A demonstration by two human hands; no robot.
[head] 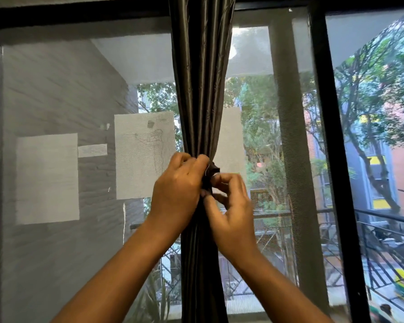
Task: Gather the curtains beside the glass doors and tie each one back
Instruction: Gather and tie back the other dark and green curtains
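Note:
A dark grey-brown satin curtain hangs in the middle of the glass doors, gathered into a narrow bunch at waist height. A strip of the same dark fabric, the tie-back, forms a small knot at the pinch point. My left hand wraps around the bunch from the left, fingers closed on the fabric. On the right, my right hand pinches the tie-back with thumb and fingertips just below the knot. Below my hands the curtain falls straight down.
A black door frame post stands to the right. Mesh screen covers the left pane, with white paper sheets behind it. Outside are a balcony railing, trees and buildings.

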